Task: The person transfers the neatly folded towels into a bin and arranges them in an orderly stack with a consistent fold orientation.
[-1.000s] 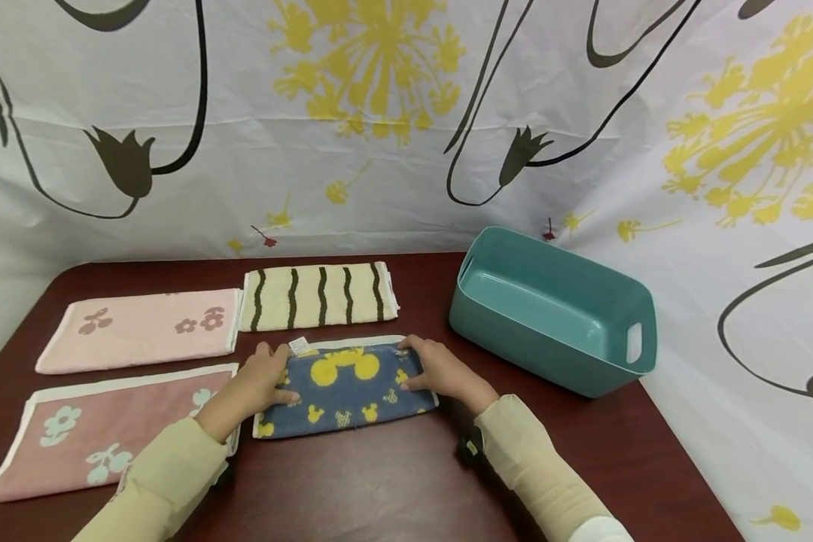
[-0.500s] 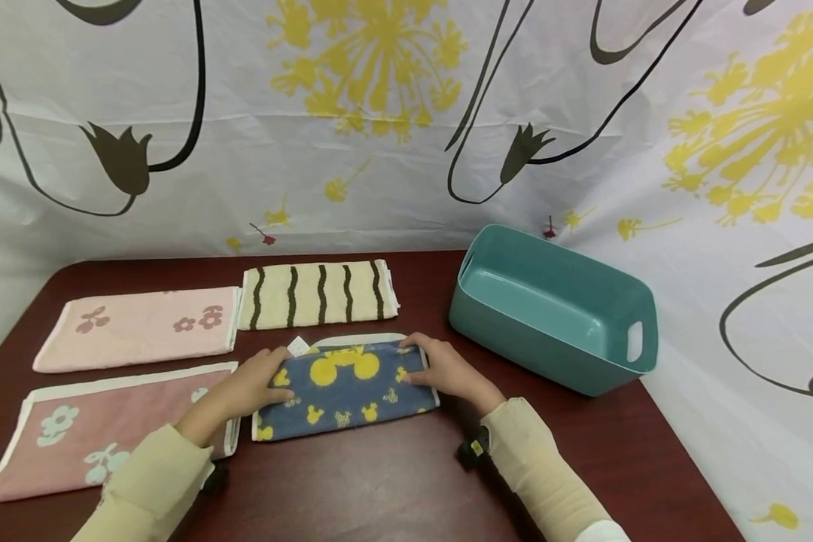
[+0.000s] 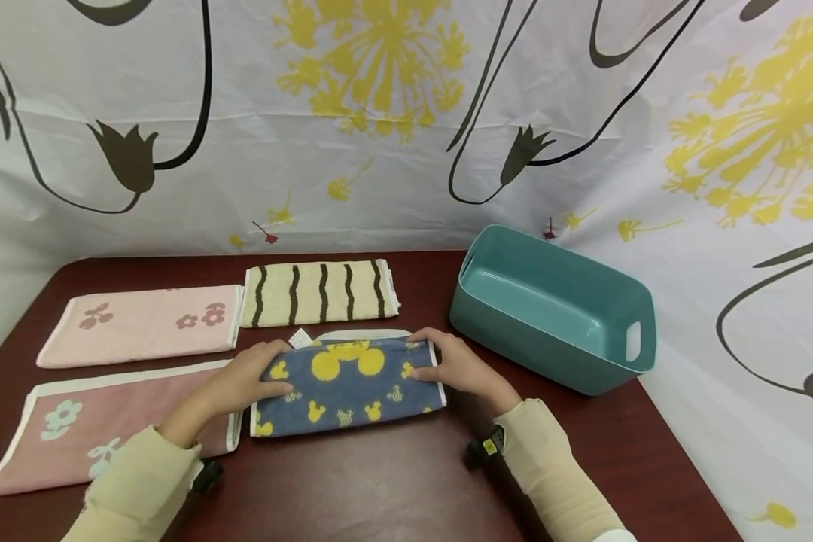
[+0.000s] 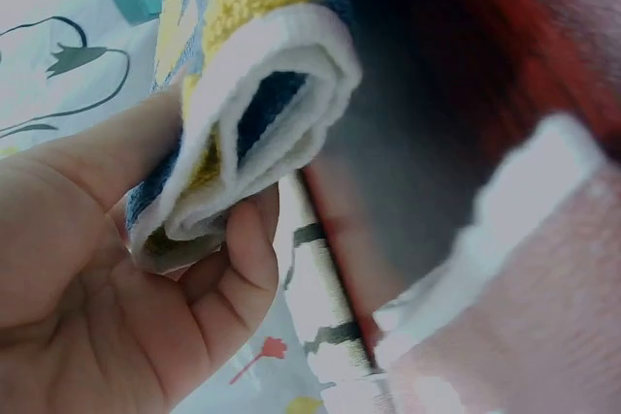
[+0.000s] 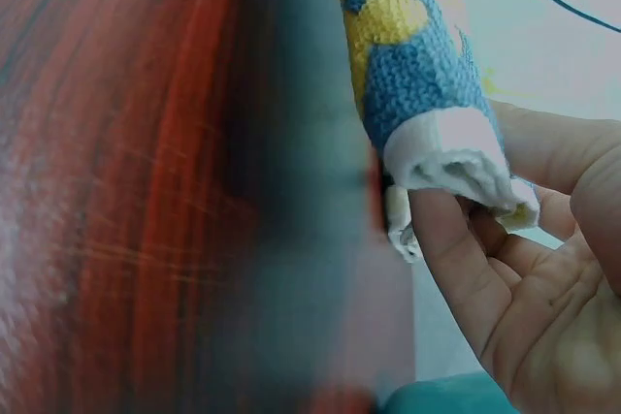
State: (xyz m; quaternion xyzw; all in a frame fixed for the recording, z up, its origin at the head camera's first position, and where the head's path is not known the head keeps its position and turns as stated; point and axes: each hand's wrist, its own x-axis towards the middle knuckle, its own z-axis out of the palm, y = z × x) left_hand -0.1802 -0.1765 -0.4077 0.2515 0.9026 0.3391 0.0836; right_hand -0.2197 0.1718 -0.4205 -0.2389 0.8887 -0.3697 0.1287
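Gripping a blue towel (image 3: 359,384) with left hand (image 3: 242,379) and right hand (image 3: 459,366), layered ends (image 4: 291,36) showing only in wrist views.

Closed in beyond the far, left and right edges of a glossy dark red-brown wood-grain tabletop (image 3: 352,482) by a creased white fabric backdrop (image 3: 257,165), printed with yellow dandelion-like blooms (image 3: 382,53) and dark brown tulips (image 3: 127,156) on curling stems. Lit to a pale sheen towards the near edge.
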